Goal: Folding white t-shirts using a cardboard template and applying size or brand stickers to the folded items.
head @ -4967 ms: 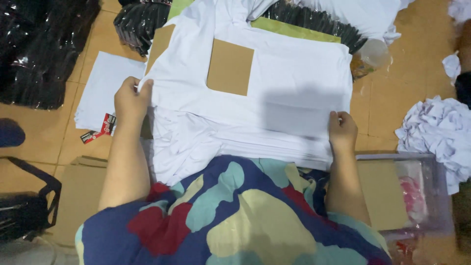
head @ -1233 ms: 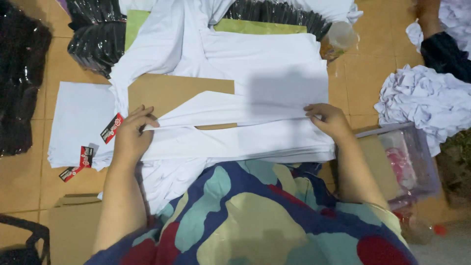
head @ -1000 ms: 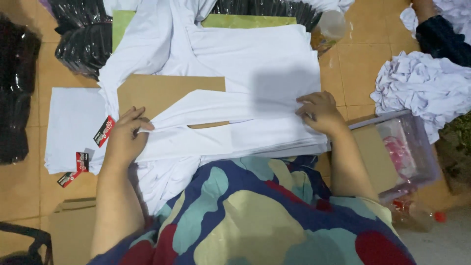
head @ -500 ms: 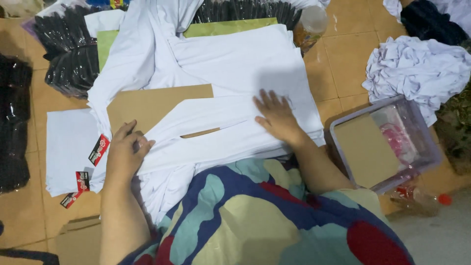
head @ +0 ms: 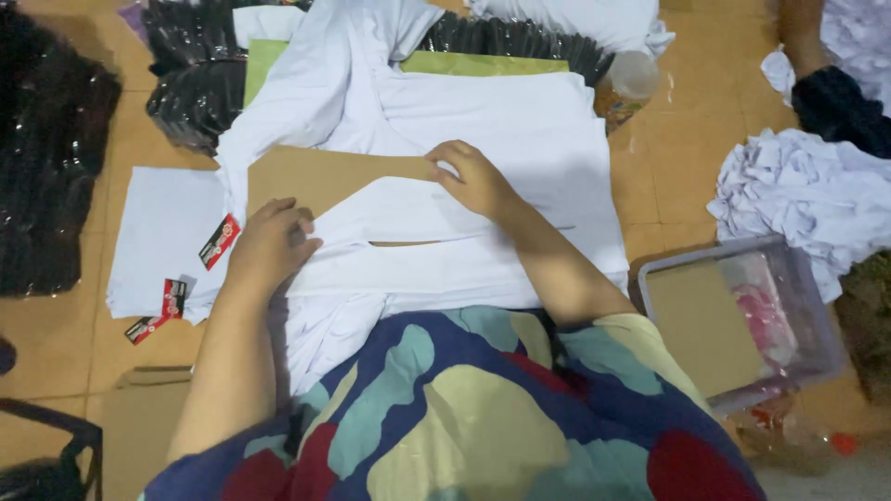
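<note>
- Tan floor tiles [head: 677, 176] carry the whole work area, with stacks of cloth spread over them in front of a seated person in a patterned top.
- Right hand [head: 473, 176] lies near the middle of the white garment [head: 501, 121], fingers curled and pinching the edge of a folded white flap where it meets the brown cardboard sheet [head: 325, 176].
- Left hand [head: 269, 246] presses mostly flat on the near left end of the same flap, fingers spread, gripping nothing that shows.
- Folding looks to be midway: one flap is laid across the cardboard, while the sleeve [head: 278, 111] trails off toward the far left.
- A judgement only: a next move would need the flap held taut and its edge squared against the cardboard.
- Just left lies a stack of folded white pieces [head: 158, 232] with red hang tags [head: 219, 241].
- Black plastic packets [head: 195, 93] sit at the far left, a crumpled white heap [head: 798, 204] at the right, and a clear plastic bin [head: 742, 315] at the near right.
</note>
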